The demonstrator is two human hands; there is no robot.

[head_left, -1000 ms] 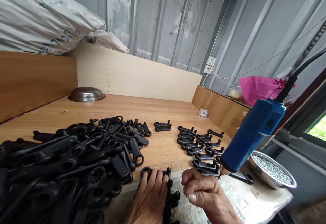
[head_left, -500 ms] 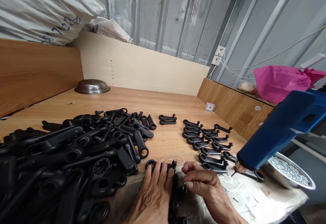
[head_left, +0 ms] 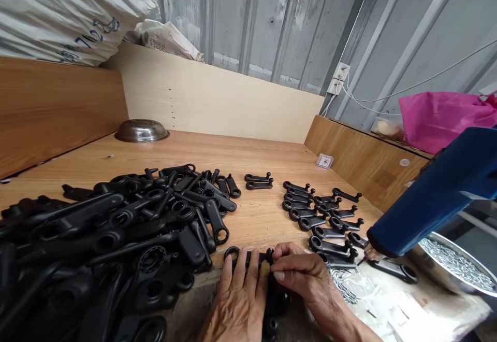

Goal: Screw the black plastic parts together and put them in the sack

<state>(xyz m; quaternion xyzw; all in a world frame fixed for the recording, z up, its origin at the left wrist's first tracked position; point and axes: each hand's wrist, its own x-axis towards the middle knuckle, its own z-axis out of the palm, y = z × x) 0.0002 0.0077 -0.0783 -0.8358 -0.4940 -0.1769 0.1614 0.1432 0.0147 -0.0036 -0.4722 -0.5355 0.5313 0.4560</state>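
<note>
My left hand lies flat with its fingers stretched over a black crank handle, whose ringed end shows beyond the fingertips. Thumb and fingers of my right hand are pinched together at the handle's right end, by the knob; whatever they hold is hidden. More black parts lie between and below my hands, partly covered. To the right, a blue power screwdriver points its bit down at the bench. Near it, small metal screws lie loose on a plastic sheet.
A large heap of black crank handles covers the left side. Several handles with knobs lie in rows at right. A steel bowl of small metal pieces stands at the right edge. An upturned metal bowl sits at the back left.
My right hand has moved left and slightly up, so its pinched fingertips now meet the handle's knob end beside my left hand. The left hand stays flat on the handle. The view has shifted slightly.
</note>
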